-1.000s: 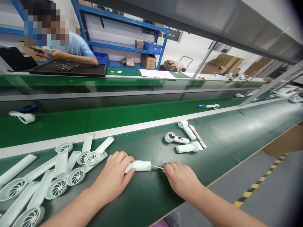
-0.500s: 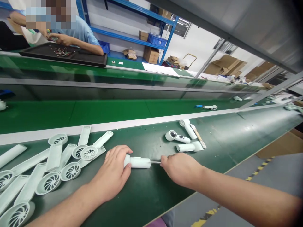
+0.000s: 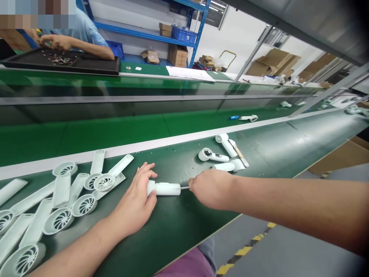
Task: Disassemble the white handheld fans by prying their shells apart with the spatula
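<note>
My left hand [image 3: 138, 198] is closed around the head end of a pale green handheld fan [image 3: 167, 189], which lies on its side on the dark green bench. The fan's handle points right. In my closed right hand [image 3: 209, 190] is a tool with a thin metal shaft [image 3: 185, 187]; its tip meets the end of the handle. My fingers hide the rest of the tool, so its kind does not show. To the left lies a spread of pale green fan shell halves [image 3: 86, 204] with slotted round grilles.
Beyond my right hand lie a fan with a dark centre [image 3: 213, 155], other fans and a flat brown-and-white strip [image 3: 238, 153]. A white ledge [image 3: 161, 141] borders a green belt [image 3: 129, 129]. Across it, a co-worker's arm [image 3: 92, 50] rests on a black tray [image 3: 95, 66].
The camera view has shifted, so the scene sits a little higher and further left. My right wrist and forearm have turned and lifted; both hands keep their holds.
</note>
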Demonstrator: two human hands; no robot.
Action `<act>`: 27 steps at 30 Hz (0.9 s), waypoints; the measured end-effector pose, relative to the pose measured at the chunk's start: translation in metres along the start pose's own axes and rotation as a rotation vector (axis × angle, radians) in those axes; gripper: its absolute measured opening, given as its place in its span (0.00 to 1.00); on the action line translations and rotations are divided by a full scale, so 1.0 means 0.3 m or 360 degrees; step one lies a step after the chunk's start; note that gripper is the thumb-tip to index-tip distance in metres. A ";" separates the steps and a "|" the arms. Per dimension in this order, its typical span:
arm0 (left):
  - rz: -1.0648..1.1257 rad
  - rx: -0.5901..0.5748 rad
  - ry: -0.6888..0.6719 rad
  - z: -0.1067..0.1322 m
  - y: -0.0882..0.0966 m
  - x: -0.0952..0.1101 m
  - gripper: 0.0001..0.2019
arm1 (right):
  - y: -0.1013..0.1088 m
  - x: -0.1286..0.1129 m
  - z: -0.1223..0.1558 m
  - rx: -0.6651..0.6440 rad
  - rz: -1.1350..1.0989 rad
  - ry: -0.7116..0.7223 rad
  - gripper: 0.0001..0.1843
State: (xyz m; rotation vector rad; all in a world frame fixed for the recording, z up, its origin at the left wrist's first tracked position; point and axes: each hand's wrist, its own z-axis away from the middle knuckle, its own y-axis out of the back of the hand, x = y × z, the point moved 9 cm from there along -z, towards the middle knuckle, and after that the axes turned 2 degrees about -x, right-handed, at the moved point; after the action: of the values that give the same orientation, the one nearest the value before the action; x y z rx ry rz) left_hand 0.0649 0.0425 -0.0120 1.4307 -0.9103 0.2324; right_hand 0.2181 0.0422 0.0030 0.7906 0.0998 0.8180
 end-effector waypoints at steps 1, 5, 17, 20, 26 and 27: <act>0.0010 0.0011 0.0017 0.000 0.001 -0.002 0.15 | -0.005 -0.002 0.000 0.0012 -0.0030 -0.0017 0.16; 0.0023 0.0080 0.0084 0.012 0.008 -0.004 0.14 | -0.052 -0.024 -0.004 0.0106 -0.0213 -0.0141 0.18; -0.0071 0.0176 0.0035 0.024 0.007 0.018 0.15 | 0.004 -0.004 0.016 0.0410 -0.0239 -0.0187 0.15; -0.0092 0.0143 -0.0004 0.011 0.007 0.007 0.14 | 0.036 0.006 0.043 0.0510 -0.0043 0.0001 0.15; -0.0064 0.0169 0.0005 0.012 0.008 0.003 0.15 | 0.085 -0.027 0.059 0.0583 0.0187 0.0259 0.09; -0.0057 0.0169 0.0016 0.014 0.007 0.005 0.16 | 0.100 -0.033 0.054 0.0545 0.0125 0.0231 0.08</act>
State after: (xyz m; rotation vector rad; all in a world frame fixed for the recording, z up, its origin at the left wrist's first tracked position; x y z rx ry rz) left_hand 0.0628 0.0385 -0.0098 1.5416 -0.8744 0.2642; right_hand 0.1987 0.0385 0.0326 1.0613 0.3465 0.9461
